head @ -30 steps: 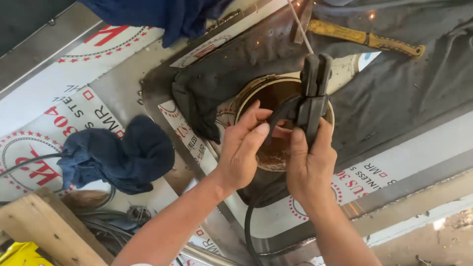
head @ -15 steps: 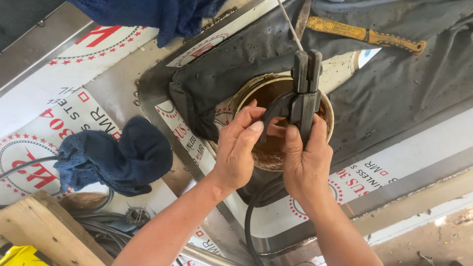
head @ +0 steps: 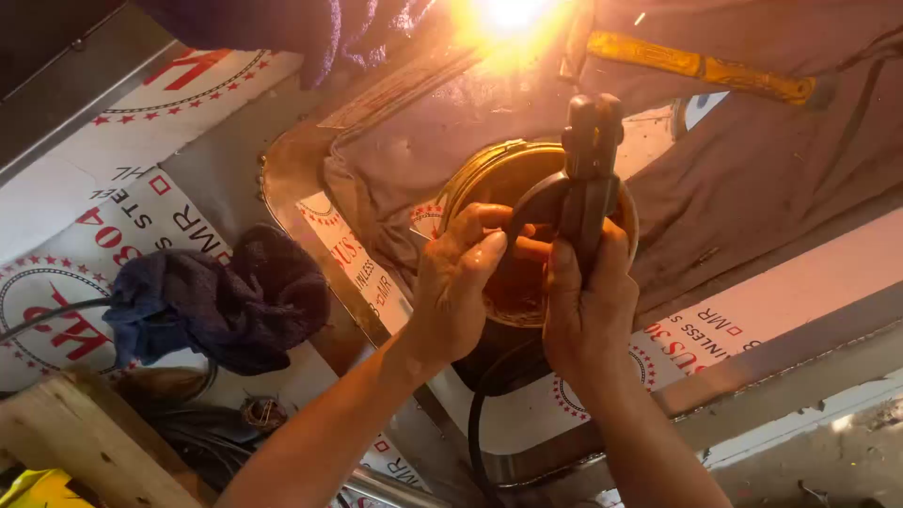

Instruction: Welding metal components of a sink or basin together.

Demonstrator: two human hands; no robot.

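- The right hand is wrapped tight around the grip of a dark welding electrode holder, fingers closed on it.
- The holder stands with its long axis running straight away from the person, jaws end farthest off, pointing at a bright arc flash at the top edge of the view.
- I cannot make out the rod between holder and flash; the glare swallows it.
- The left hand sits just beside the right, fingers curled, thumb and fingertips touching the holder's lower part and the right hand's fingers, steadying it. The right hand carries the tool.
- A black cable loops down from under the hands toward the person.
- Directly below the hands lies a round brass-coloured bowl-like ring set in the sheet; what is inside it I cannot tell.
- A dark cloth drapes the steel sheet with printed protective film.
- A yellow-handled hammer lies beyond, right of the flash.
- A crumpled blue rag sits well to the left; a wooden block is in the near-left corner.
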